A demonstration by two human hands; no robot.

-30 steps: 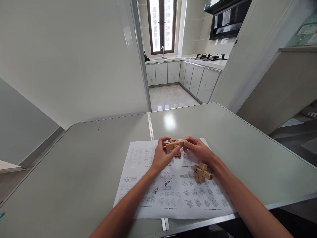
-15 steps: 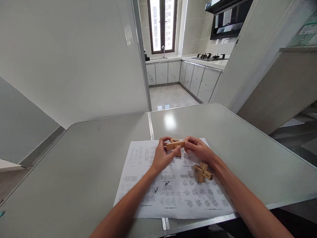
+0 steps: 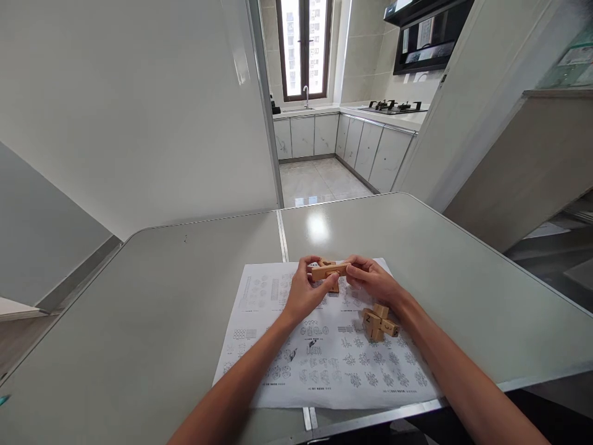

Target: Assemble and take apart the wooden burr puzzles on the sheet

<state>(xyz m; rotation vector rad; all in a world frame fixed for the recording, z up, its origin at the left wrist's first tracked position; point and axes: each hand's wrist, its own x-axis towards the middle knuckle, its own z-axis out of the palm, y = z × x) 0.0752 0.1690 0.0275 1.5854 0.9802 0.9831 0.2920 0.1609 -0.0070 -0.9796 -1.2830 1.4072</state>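
Note:
Both hands hold a partly joined wooden burr puzzle [image 3: 330,271] above the printed sheet. My left hand [image 3: 309,290] grips its left side, with the thumb pressed against the front and the fingers behind. My right hand [image 3: 370,277] pinches the right end of the long front wooden bar. Another bar points down between the hands, and a piece shows behind the front bar. Close to my right forearm, a second wooden burr puzzle [image 3: 378,322], cross-shaped with black numbers on its pieces, rests on the paper sheet [image 3: 273,334] covered in small printed diagrams.
The sheet lies on a grey-green table [image 3: 152,309] with a metal seam [image 3: 281,235] and metal edging. Past the far edge are a white wall [image 3: 139,111] and a kitchen with a sink, stove [image 3: 393,106] and window. A small teal object [image 3: 4,400] sits at the far left.
Almost nothing differs. The front bar in my hands has shifted very slightly, and both hands keep their grip. The puzzle on the sheet has stayed in place.

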